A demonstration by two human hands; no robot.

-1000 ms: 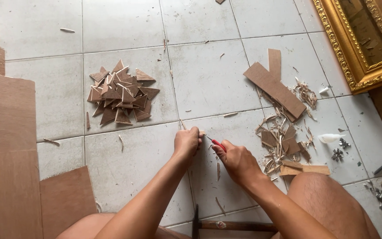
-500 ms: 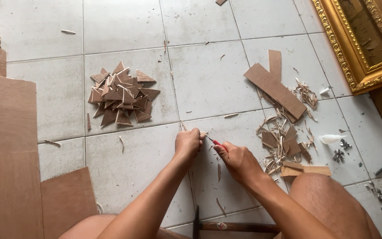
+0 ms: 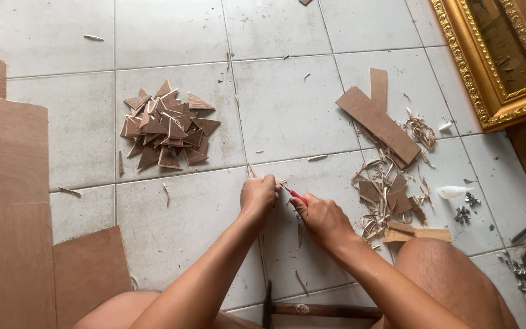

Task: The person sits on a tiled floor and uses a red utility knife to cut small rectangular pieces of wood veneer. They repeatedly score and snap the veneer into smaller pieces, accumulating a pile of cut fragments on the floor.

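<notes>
Right hand (image 3: 322, 217) grips a red-handled cutter (image 3: 295, 195); left hand (image 3: 259, 194) pinches a small wood piece (image 3: 278, 183), mostly hidden, against the tiled floor (image 3: 178, 36). Triangular wood offcuts (image 3: 165, 125) lie piled well apart.

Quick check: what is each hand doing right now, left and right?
Left hand: closed, pinching something small against the tile floor; what it is cannot be told.
Right hand: closed on a red-handled tool, tip toward the left hand.
</notes>
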